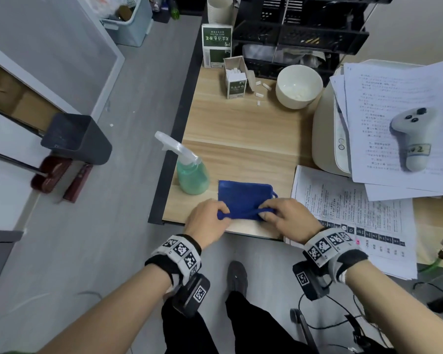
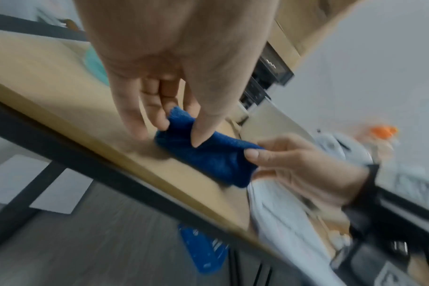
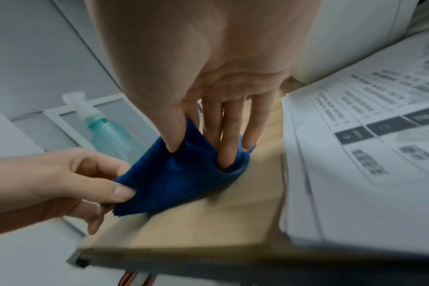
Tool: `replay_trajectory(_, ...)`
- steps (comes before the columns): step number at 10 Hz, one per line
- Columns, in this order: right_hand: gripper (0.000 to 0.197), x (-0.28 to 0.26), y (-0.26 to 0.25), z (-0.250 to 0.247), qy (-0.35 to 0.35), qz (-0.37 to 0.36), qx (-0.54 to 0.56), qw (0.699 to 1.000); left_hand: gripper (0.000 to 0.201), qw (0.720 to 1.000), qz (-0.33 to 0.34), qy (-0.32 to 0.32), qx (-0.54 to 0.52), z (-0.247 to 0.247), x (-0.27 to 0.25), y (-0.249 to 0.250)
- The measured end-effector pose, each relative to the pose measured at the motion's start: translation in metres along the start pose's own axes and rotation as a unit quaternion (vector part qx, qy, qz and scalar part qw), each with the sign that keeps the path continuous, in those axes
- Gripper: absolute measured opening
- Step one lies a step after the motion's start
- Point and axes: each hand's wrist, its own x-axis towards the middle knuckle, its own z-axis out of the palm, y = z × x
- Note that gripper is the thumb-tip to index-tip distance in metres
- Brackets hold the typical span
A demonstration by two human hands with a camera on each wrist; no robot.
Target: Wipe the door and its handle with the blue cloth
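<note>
The blue terry cloth [image 1: 243,198] lay folded at the near edge of a pale wooden desk [image 1: 241,129], just right of a clear plastic spray bottle of green liquid [image 1: 189,172] and left of a spread of printed white paper sheets [image 1: 343,208]. Both hands gripped its near edge. The left hand [image 1: 207,221] pinched the cloth's left corner between thumb and forefinger, and the right hand [image 1: 289,218] pinched the right corner with the thumb on top and fingers tucked beneath a fold, as the right wrist view showed. Between the two pinches the near hem was drawn up into a taut ridge, while the far part of the cloth rested flat on the desk.

The step appeared to be picking up the cloth (perhaps unfolding or refolding it first). To do it well, I would judge that both pinches should hold firm while the cloth lifts clear of the desk, away from the bottle and the papers, then be gathered into a flat pad in one hand. No door or handle could be clearly identified in these views, so the wiping appeared not yet begun.
</note>
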Motion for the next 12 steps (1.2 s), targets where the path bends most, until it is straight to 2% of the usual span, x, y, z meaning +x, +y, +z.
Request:
replay_trajectory(1, 0.021, 0.016, 0.002, -0.008, 0.092, 0.05, 0.031, 0.994, 0.018, 0.993, -0.047, 0.064, -0.082, -0.011, 0.014, 0.012)
replay_trajectory(2, 0.036, 0.025, 0.0, -0.008, 0.17, 0.086, 0.019, 0.981, 0.033, 0.992, -0.042, 0.092, -0.075, -0.008, 0.016, 0.018)
replay_trajectory(3, 0.024, 0.022, -0.003, 0.005, 0.172, 0.017, 0.028, 0.985, 0.037, 0.995, 0.004, 0.095, -0.017, 0.003, 0.004, 0.014)
replay_trajectory(4, 0.031, 0.017, -0.008, 0.023, 0.064, -0.027, 0.002, 0.998, 0.029, 0.995, 0.015, 0.095, -0.014, 0.011, -0.003, 0.0)
replay_trajectory(5, 0.044, 0.022, -0.018, 0.036, 0.037, -0.001, -0.085, 0.996, 0.022, 0.992, -0.005, 0.119, -0.048, 0.01, -0.005, -0.014)
replay_trajectory(6, 0.04, 0.04, -0.032, 0.034, 0.068, -0.015, -0.108, 0.992, 0.022, 0.987, -0.039, 0.144, -0.064, 0.0, -0.007, -0.024)
replay_trajectory(8, 0.024, 0.07, -0.041, 0.027, 0.054, -0.12, -0.131, 0.983, 0.024, 0.956, -0.159, 0.218, -0.118, -0.032, -0.005, -0.038)
replay_trajectory(9, 0.026, 0.075, -0.038, 0.029, 0.067, -0.127, -0.139, 0.98, 0.036, 0.94, -0.176, 0.24, -0.164, -0.043, 0.004, -0.036)
replay_trajectory(10, 0.027, 0.075, -0.036, 0.032, 0.085, -0.128, -0.119, 0.981, 0.033, 0.932, -0.195, 0.238, -0.191, -0.047, 0.009, -0.033)
replay_trajectory(12, 0.017, 0.065, -0.058, 0.038, 0.118, -0.148, -0.03, 0.981, 0.035, 0.923, -0.212, 0.237, -0.216, -0.051, -0.012, -0.044)
